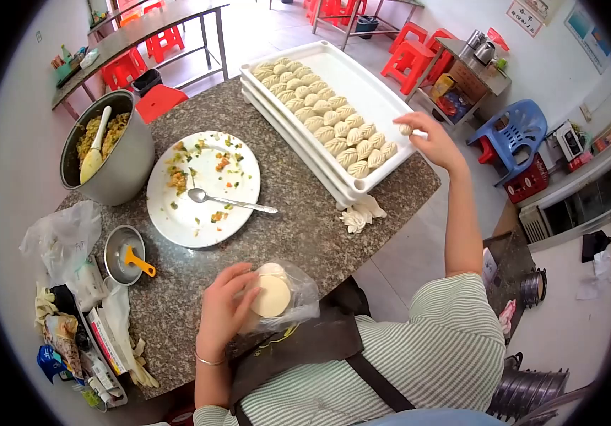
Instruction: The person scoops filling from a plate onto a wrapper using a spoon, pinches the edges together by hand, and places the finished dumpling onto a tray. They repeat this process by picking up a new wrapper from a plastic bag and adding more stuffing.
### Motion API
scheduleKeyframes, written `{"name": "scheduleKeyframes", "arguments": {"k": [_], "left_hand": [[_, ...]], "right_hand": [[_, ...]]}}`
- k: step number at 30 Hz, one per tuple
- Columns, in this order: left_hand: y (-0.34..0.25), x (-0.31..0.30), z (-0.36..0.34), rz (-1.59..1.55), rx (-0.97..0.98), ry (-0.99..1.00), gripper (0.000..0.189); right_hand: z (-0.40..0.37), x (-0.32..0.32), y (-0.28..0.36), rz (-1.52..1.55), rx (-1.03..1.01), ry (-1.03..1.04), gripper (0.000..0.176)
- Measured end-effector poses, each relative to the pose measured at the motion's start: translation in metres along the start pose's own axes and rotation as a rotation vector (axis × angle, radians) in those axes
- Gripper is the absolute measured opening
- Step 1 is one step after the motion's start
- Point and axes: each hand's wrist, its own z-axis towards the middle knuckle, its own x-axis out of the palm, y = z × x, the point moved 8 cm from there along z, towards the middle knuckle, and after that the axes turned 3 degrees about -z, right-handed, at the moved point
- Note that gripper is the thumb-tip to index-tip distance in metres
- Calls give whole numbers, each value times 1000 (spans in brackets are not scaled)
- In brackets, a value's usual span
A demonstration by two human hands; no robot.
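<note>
My right hand point(430, 142) is raised over the right rim of a white plastic tray point(366, 85), with a small pleated dumpling point(405, 130) pinched in its fingertips. Rows of leaf-pleated dumplings point(323, 117) fill the tray's left part. At the table's near edge, my left hand point(226, 302) has thumb and fingers at the left edge of a round dough wrapper point(272, 297). More wrapper shows behind it, on a clear plastic bag point(305, 295). Left of the tray lies a white plate point(209, 226) with scraps of chopped filling and a metal spoon point(231, 201).
A deep pot point(131, 153) of filling holds a white ladle-like spoon point(94, 153). Near it stand a metal bowl point(110, 259) with an orange-handled tool point(138, 261) and a crowded box point(96, 334). A crumpled white cloth or tissue point(361, 215) touches the tray's near corner.
</note>
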Motion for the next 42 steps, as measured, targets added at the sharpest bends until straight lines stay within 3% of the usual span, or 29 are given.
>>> {"name": "scheduleKeyframes", "arguments": {"k": [2, 4, 7, 9, 11, 14, 15, 17, 19, 21, 24, 28, 31, 33, 35, 39, 40, 42], "left_hand": [[5, 6, -7, -54, -53, -33, 22], [9, 9, -10, -101, -109, -72, 21], [5, 5, -13, -47, -69, -147, 15], [-5, 3, -12, 41, 88, -168, 11], [-18, -5, -8, 67, 83, -175, 8], [-16, -1, -14, -363, -49, -11, 6], [-13, -4, -16, -351, -68, -37, 6], [10, -2, -19, -835, -273, -140, 13], [19, -4, -14, -899, -271, -177, 18], [23, -5, -6, -1270, -309, -314, 18], [35, -11, -13, -1372, -324, -376, 24], [61, -27, -39, -1424, -332, -487, 25], [74, -30, -51, -1443, -343, -553, 26], [76, -28, -54, -1461, -380, -553, 28], [81, -29, -59, -1472, -393, -558, 29], [82, -33, -57, -1535, -337, -567, 30], [81, -32, -54, -1545, -343, -579, 30], [81, -26, -50, -1558, -363, -579, 30]], "right_hand": [[-6, 15, -25, -100, 110, 207, 43], [-6, 10, -24, -18, 95, 207, 41], [-3, 11, -22, 98, 126, 240, 37], [-2, 17, -23, 130, 163, 291, 34], [1, 18, -29, 66, 205, 201, 30], [2, 10, 47, -228, -172, -206, 27], [0, 27, 73, -206, -194, -190, 27], [-6, 68, 119, 253, -142, -103, 27], [-14, 133, 166, 250, -199, 153, 34], [-12, 185, 178, 51, -366, 116, 44], [7, 245, 154, 162, -143, 248, 50], [22, 257, 173, 144, -245, 304, 50], [42, 276, 181, 108, -196, 488, 28], [55, 276, 192, 96, -261, 464, 23], [64, 281, 181, 290, -18, 541, 25], [109, 268, 191, 103, -193, 202, 31], [123, 281, 182, 101, -181, 202, 31], [136, 278, 189, 52, -377, -124, 29]]}}
